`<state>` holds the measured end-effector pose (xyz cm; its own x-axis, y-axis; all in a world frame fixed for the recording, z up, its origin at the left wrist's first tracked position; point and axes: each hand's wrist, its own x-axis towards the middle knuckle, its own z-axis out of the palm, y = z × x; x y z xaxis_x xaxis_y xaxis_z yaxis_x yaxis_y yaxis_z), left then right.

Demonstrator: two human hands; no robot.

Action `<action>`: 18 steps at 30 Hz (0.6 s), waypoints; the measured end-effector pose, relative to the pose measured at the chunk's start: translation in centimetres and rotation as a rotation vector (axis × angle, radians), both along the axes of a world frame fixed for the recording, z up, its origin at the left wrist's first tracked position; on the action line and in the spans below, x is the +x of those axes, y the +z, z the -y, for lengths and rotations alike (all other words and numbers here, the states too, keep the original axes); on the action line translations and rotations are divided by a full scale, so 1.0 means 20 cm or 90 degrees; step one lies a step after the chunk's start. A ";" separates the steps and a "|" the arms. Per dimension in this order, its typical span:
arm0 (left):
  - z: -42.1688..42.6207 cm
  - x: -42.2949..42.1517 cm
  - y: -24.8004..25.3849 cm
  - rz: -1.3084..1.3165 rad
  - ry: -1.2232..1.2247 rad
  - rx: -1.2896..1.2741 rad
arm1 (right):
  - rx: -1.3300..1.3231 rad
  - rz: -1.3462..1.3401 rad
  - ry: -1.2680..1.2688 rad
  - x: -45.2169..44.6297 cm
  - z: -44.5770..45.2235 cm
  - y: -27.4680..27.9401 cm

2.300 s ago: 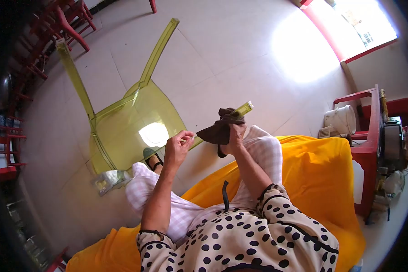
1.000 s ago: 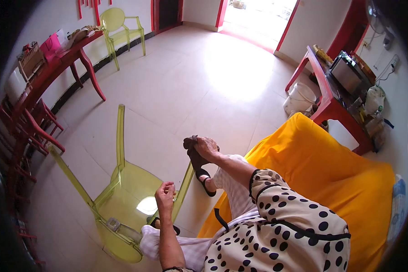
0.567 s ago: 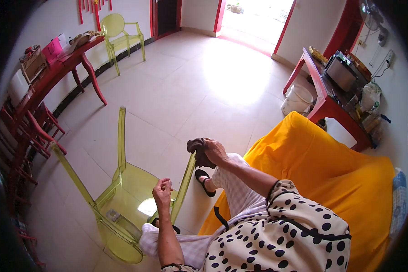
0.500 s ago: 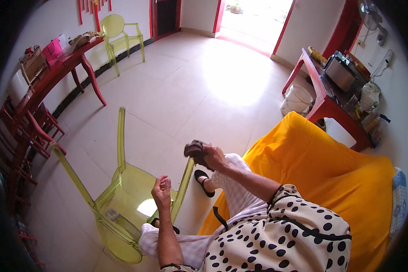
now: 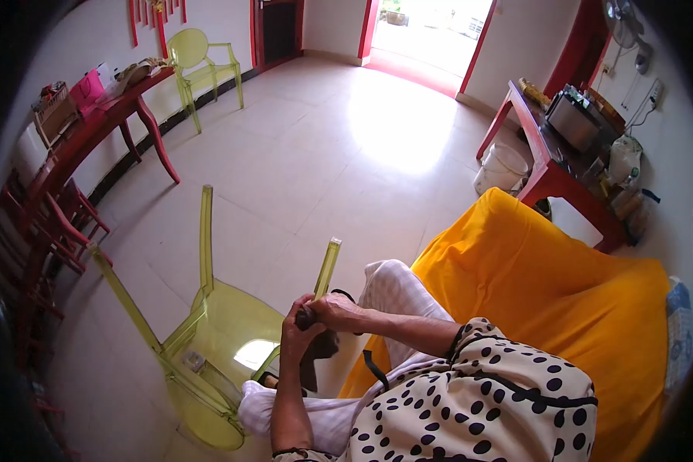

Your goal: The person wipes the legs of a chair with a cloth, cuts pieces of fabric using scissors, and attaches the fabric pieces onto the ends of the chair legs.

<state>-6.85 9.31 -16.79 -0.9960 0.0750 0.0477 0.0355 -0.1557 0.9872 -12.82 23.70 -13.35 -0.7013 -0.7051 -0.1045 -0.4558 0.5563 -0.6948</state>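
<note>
A green see-through plastic armchair [image 5: 239, 316] lies tipped over on the floor in front of my legs, its legs sticking out. My left hand [image 5: 296, 322] is closed on a dark brown cloth [image 5: 326, 343] at the side of the chair leg [image 5: 328, 269] nearest me. My right hand [image 5: 339, 311] meets it there, its fingers curled over the same cloth and leg. Part of the cloth hangs below both hands. The hands hide the middle of that leg, while its tip shows above them.
An orange-yellow cloth [image 5: 531, 262] covers the seat beside me. At the right a red table [image 5: 550, 165] carries several items, with a white bucket [image 5: 502, 168] by it. A dark red table [image 5: 92, 142] and another green chair [image 5: 204, 73] stand at the left.
My right hand has come down from the tip of the chair leg, bringing the brown cloth with it. My left hand, earlier raised without the cloth, has joined it and grips the cloth.
</note>
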 end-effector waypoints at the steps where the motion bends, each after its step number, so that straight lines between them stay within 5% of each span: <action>1: -0.01 -0.01 0.01 -0.024 0.006 -0.008 | 0.014 0.032 -0.018 -0.02 0.00 -0.02; 8: 0.02 0.02 0.07 0.133 -0.019 -0.022 | -0.347 0.264 -0.119 0.00 0.01 0.02; 11: 0.00 0.00 0.06 -0.002 0.042 -0.042 | -0.479 0.265 -0.161 -0.06 0.02 -0.07; 15: -0.07 0.02 0.12 0.018 0.098 0.119 | -0.458 0.440 -0.309 -0.07 -0.03 -0.04; 18: -0.03 -0.01 0.02 0.068 0.052 0.001 | -0.463 0.517 -0.403 -0.08 -0.06 -0.16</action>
